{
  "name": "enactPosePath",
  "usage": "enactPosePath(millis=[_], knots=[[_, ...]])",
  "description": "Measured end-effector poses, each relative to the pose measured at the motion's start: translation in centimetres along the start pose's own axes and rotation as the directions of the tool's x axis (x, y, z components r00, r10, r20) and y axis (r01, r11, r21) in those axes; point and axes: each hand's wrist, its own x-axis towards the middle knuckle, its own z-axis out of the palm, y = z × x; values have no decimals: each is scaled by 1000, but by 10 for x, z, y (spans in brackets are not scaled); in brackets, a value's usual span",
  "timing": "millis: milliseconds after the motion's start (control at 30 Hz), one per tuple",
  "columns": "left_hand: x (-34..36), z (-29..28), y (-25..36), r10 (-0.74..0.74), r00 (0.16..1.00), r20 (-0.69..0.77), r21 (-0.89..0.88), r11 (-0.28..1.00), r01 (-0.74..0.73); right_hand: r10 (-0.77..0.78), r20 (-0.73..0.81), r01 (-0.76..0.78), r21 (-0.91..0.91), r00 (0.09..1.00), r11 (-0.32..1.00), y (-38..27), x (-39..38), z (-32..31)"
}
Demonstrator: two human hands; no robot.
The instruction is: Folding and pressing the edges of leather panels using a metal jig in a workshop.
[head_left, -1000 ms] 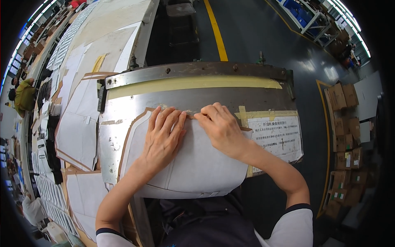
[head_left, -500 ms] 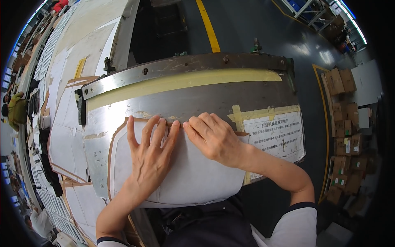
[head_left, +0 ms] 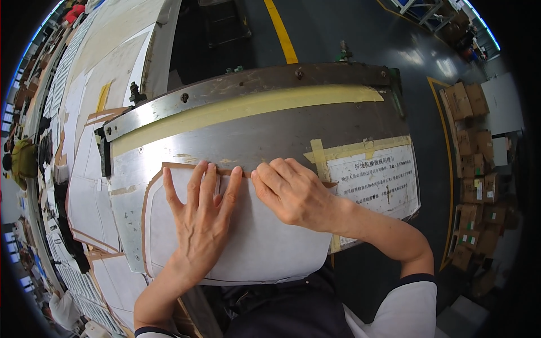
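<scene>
A large pale grey sheet (head_left: 265,248) with a brown folded border lies on a metal work plate (head_left: 253,135). My left hand (head_left: 200,217) rests flat on the sheet, fingers spread and pointing up to its top edge. My right hand (head_left: 290,191) presses down beside it, with its fingertips pinching or pushing the brown top edge. The two hands almost touch at that edge. A yellow strip (head_left: 253,104) runs along the plate below a bolted metal bar (head_left: 242,87).
A printed paper notice (head_left: 377,180) is taped to the plate's right side. Stacks of similar pale cut sheets (head_left: 84,186) lie on the long table to the left. Cardboard boxes (head_left: 473,169) stand on the dark floor at right, and a yellow floor line (head_left: 280,31) runs ahead.
The view has shifted, so the plate sits higher and further right. Both hands stay on the sheet's top edge, with the left fingers spread wider than a second ago.
</scene>
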Motion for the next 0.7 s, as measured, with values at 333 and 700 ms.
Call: enactPosePath(millis=[333,700], knots=[[6,-4,14,38,999,10,55,998,-38,106,19,-106,-8,994,994,-5,-12,-16],[7,-7,32,19,998,53,40,999,-22,107,35,-105,-52,994,993,-7,-33,-25]])
